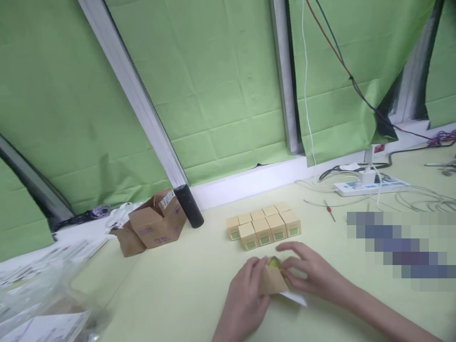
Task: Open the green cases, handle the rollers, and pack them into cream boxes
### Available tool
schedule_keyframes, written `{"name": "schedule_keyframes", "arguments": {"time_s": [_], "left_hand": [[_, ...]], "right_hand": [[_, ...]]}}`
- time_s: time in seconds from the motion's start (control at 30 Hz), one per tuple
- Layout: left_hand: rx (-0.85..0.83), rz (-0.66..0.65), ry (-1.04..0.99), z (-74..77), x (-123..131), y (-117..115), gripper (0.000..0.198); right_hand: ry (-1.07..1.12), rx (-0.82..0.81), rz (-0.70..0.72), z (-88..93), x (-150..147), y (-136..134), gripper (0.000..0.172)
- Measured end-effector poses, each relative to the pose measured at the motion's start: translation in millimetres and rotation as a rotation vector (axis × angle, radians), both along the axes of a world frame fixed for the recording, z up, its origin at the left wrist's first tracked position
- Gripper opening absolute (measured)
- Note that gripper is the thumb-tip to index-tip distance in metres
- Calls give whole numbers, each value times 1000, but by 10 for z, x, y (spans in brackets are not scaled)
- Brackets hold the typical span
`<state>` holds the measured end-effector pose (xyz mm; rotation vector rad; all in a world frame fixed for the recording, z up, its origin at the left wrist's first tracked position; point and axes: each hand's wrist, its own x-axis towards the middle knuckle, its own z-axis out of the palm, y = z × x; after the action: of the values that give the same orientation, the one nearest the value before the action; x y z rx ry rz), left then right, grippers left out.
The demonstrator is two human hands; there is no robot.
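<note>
My left hand [247, 294] is wrapped round a small brown cardboard box [273, 281], held tilted over the table. A yellow-green rounded item [274, 262] shows at the box's upper edge; its kind cannot be made out. At the right side of that edge, the thumb and a finger of my right hand [306, 268] are pinched together against the item, with another finger raised. Under the box a piece of white paper [294, 298] sticks out. Just beyond my hands stand two rows of small tan boxes [264, 231] with green windows on their fronts.
A black cylinder [188, 206] leans by an open carton [158, 223] at the back left. Plastic bags and papers [46, 308] lie on the left. Farther right are a red-handled tool [329, 209], a white power strip [370, 186] and loose cables. Green blinds cover the windows behind.
</note>
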<state>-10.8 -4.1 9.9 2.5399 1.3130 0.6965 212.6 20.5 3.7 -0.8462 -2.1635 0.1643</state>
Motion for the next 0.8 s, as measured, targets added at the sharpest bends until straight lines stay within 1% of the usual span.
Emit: {"name": "schedule_keyframes", "arguments": {"time_s": [0.07,0.13,0.2,0.27,0.33,0.4,0.43,0.47,0.5,0.57,0.63,0.7,0.77,0.8], "left_hand": [[-74,142,-126,70,-80,48,57],[-161,293,-318,139,-157,110,45],[-296,397,-640,171,-200,174,44],[-426,421,-942,156,-184,221,48],[-548,402,-1116,114,-106,228,49],[-697,358,-1230,77,6,189,48],[-789,315,-1307,70,62,156,46],[-885,271,-1388,73,110,120,43],[-970,235,-1462,86,145,87,40],[-1072,216,-1577,134,165,45,34],[-1077,243,-1667,191,121,51,31],[-1001,257,-1718,230,34,96,32],[-928,293,-1733,239,-65,154,32],[-890,331,-1726,231,-111,183,30]], "right_hand": [[149,-133,-83,77,111,24,12],[218,-269,-132,132,217,52,16],[163,-343,-119,141,276,68,17],[30,-313,-84,104,265,64,17],[-73,-173,-74,47,187,38,18],[-127,30,-67,5,62,0,31],[-155,141,-39,1,-10,-19,39],[-190,243,-1,10,-84,-34,45],[-223,339,35,35,-158,-41,46],[-270,498,82,119,-297,-22,43],[-280,617,87,217,-424,50,38],[-287,707,105,281,-547,166,35],[-307,743,129,283,-678,301,34],[-313,744,136,261,-747,365,33]]}}
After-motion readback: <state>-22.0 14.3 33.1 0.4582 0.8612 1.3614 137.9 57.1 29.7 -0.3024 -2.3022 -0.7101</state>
